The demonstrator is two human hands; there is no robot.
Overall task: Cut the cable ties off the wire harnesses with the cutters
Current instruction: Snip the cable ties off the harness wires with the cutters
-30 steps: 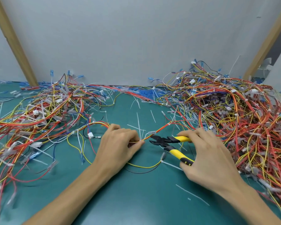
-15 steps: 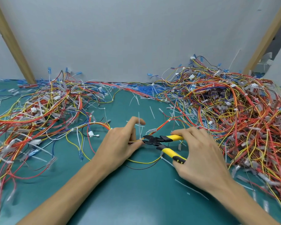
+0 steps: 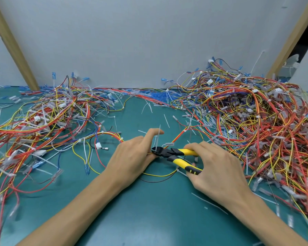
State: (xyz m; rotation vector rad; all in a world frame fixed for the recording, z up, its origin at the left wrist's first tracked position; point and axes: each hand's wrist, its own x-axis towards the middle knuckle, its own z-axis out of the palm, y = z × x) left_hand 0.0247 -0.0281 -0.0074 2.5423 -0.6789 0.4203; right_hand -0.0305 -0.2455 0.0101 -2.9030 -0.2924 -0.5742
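Note:
My left hand [image 3: 132,155] pinches a red, orange and yellow wire harness [image 3: 178,137] on the green mat, with the index finger raised. A white cable tie [image 3: 157,139] stands upright at that spot. My right hand [image 3: 215,167] grips the yellow and black handles of the cutters [image 3: 178,156]. The black jaws sit at the base of the tie, right against my left fingertips. The harness runs left to a loose bundle [image 3: 103,134] and right into the big pile.
A large tangle of harnesses [image 3: 256,125] fills the right side, another tangle [image 3: 43,121] the left. Cut white tie pieces [image 3: 166,120] lie scattered on the green mat [image 3: 149,210]. A grey board with wooden struts [image 3: 12,43] closes the back.
My right hand has brought the cutters leftward until the jaws reach the tie at my left fingertips. My left index finger has lifted off the harness.

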